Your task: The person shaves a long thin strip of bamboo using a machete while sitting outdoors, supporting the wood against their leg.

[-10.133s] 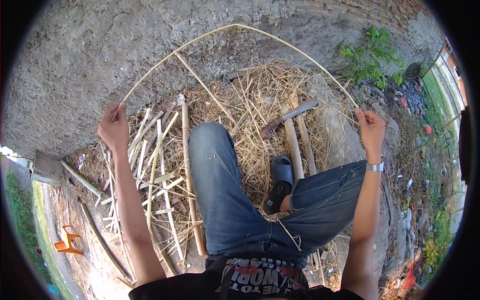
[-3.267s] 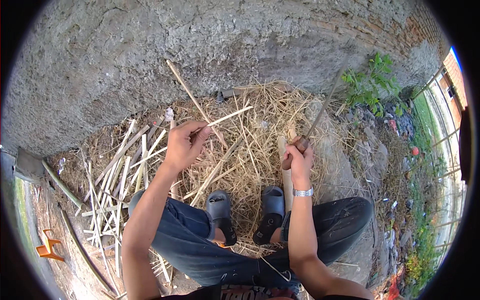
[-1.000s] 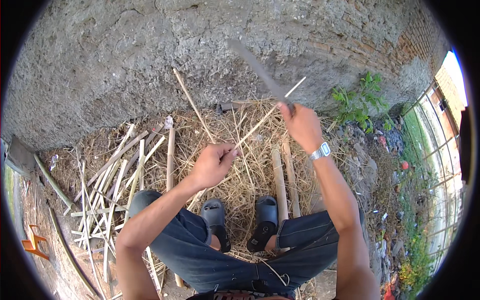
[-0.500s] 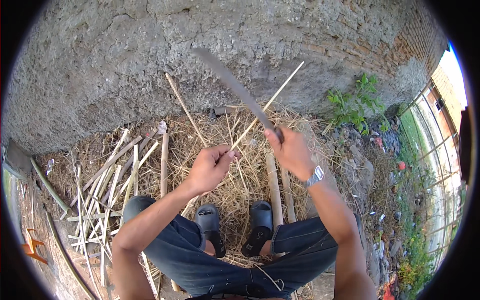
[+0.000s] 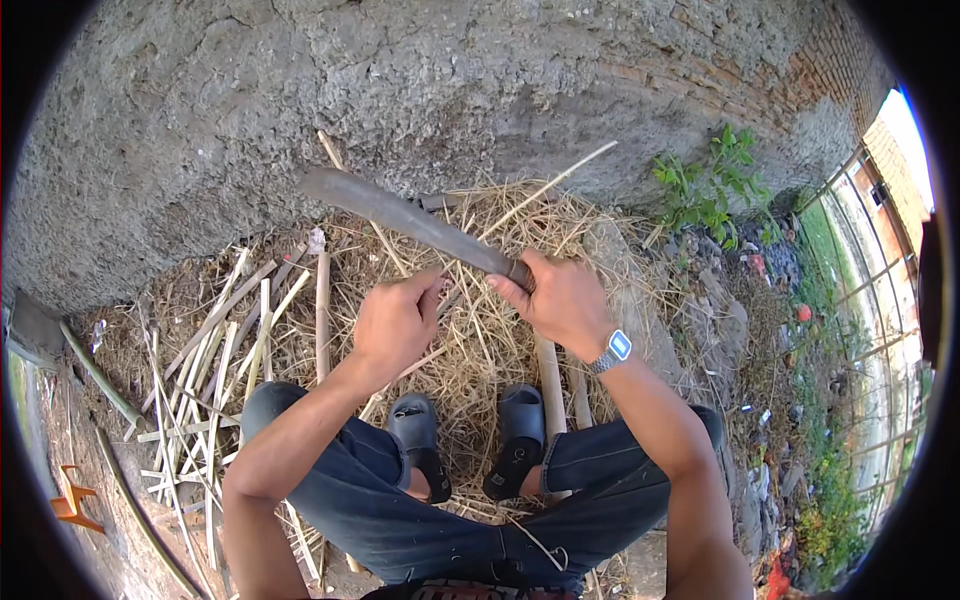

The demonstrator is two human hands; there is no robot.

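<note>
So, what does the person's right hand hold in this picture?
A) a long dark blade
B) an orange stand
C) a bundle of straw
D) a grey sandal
A: the right hand is closed on the handle of a long dark blade, which points up and to the left, over the straw.

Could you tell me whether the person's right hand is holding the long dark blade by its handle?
Yes, the right hand is closed around the handle end of the long dark metal blade, which points up and to the left above the straw.
</note>
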